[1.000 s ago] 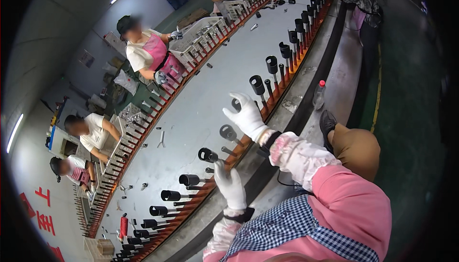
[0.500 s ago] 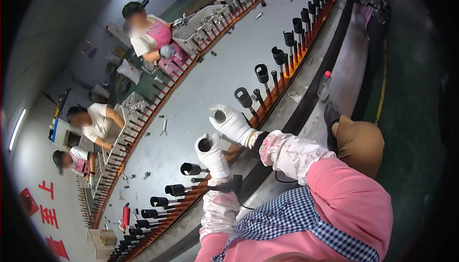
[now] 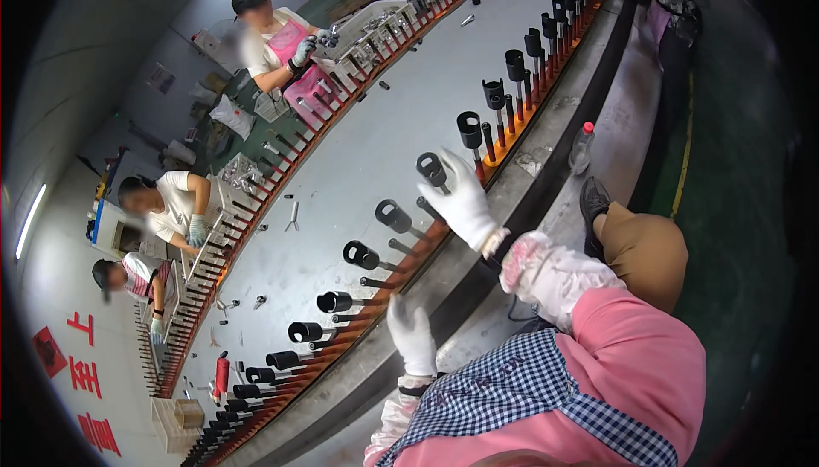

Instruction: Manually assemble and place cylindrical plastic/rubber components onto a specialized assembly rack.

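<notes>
My right hand (image 3: 465, 207), in a white glove, reaches to the far side of the row. Its thumb and fingers sit around a black slotted cup (image 3: 431, 169) on an upright peg. My left hand (image 3: 411, 335), also gloved in white, is raised beside the near edge of the row, fingers stretched out and nothing in it. Between the hands, a black cup (image 3: 392, 215) and another black cup (image 3: 360, 255) stand on pegs, apart from both hands. A further black cup (image 3: 333, 301) stands left of my left hand.
Several more cups on orange-based pegs (image 3: 497, 147) curve along the table's near edge. Small metal parts, including a Y-shaped piece (image 3: 293, 215), lie on the grey table (image 3: 341, 168). A red-capped bottle (image 3: 582, 150) stands at right. Co-workers handle parts across the table.
Both hands have left the two cups they surrounded. My right hand has moved up and right to another cup; my left hand has drawn back toward me and opened.
</notes>
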`<action>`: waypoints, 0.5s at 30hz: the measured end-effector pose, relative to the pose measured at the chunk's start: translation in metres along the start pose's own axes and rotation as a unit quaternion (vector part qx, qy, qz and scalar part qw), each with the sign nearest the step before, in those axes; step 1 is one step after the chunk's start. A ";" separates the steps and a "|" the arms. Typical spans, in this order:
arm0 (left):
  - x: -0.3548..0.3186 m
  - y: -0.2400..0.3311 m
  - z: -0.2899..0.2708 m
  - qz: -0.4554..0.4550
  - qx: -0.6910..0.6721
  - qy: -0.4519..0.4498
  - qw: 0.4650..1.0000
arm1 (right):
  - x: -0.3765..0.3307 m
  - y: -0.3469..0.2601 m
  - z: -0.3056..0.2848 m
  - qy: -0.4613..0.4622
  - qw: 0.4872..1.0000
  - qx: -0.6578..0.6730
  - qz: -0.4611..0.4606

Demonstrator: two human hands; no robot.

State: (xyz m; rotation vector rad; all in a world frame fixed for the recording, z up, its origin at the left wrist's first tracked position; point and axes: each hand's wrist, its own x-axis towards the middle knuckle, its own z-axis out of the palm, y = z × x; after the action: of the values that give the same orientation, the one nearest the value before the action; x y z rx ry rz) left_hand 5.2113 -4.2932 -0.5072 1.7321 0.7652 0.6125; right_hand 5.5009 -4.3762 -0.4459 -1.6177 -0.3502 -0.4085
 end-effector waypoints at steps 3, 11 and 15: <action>0.033 0.053 0.055 0.099 0.039 -0.013 0.994 | 0.040 -0.015 0.013 -0.124 0.985 0.067 0.101; 0.141 0.134 0.131 0.091 -0.006 0.146 0.985 | -0.028 0.063 -0.039 -0.187 0.963 0.062 0.184; 0.117 0.093 0.124 0.026 -0.109 0.124 0.986 | -0.007 0.113 -0.084 -0.056 0.981 0.026 0.185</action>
State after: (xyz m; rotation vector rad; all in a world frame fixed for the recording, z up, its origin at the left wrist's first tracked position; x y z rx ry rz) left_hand 5.3967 -4.3019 -0.4488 1.4959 0.7947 0.9256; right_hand 5.5417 -4.4690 -0.5430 -1.6167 -0.1374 -0.0245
